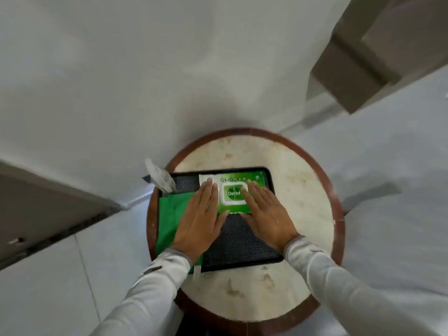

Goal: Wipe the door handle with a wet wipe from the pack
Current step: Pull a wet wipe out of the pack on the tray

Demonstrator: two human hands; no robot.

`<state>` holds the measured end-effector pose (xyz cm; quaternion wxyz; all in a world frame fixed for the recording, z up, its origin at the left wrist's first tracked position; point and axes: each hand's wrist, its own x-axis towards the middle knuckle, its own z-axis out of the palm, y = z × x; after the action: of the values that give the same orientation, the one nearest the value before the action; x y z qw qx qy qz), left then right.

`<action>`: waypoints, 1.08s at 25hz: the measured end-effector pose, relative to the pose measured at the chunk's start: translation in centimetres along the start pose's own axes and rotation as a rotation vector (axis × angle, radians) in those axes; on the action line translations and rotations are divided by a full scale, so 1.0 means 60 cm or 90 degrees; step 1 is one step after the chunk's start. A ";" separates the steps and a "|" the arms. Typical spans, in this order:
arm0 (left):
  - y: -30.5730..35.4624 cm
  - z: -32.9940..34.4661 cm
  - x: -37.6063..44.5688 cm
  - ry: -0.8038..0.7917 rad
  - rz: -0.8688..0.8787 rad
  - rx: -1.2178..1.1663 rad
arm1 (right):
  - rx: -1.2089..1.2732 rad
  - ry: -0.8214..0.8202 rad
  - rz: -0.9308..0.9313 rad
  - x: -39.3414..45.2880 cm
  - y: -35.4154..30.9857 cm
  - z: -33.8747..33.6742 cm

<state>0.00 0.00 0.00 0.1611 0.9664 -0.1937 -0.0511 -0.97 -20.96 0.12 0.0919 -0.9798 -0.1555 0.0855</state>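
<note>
A green wet wipe pack (234, 194) with a white-rimmed lid lies at the far end of a black tray (242, 253). My left hand (202, 220) lies flat, fingers together, on the pack's left side. My right hand (264, 212) lies flat on its right side, fingertips at the lid's edge. Neither hand grips anything. A crumpled white wipe (161, 177) lies at the tray's far left corner. No door handle is in view.
The tray rests on a small round table (298, 190) with a pale marble top and a brown rim. A green cloth (172, 221) covers the tray's left part. White walls stand behind; a brown door frame (358, 66) is at upper right.
</note>
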 end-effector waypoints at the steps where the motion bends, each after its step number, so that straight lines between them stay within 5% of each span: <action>1: -0.011 0.048 0.006 -0.039 -0.016 0.018 | 0.002 -0.016 -0.012 0.015 0.016 0.040; 4: -0.046 0.142 0.031 -0.105 -0.036 0.034 | 0.006 -0.018 -0.034 0.069 0.057 0.100; 11: -0.056 0.186 0.027 -0.034 0.000 0.083 | -0.192 0.142 -0.200 0.100 0.093 0.128; 15: -0.060 0.179 0.028 -0.050 0.028 0.086 | -0.112 0.165 -0.131 0.142 0.076 0.085; 20: -0.041 0.160 0.047 0.030 -0.038 -0.001 | 0.205 -0.138 0.023 0.187 0.108 0.034; 27: -0.025 0.161 0.117 0.092 -0.176 -0.091 | 0.325 -0.187 0.041 0.208 0.119 0.032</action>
<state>5.46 -4.27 -9.84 0.2346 0.9710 -0.0428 -0.0171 12.41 -23.35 -4.93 0.3091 -0.9066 -0.1098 0.2654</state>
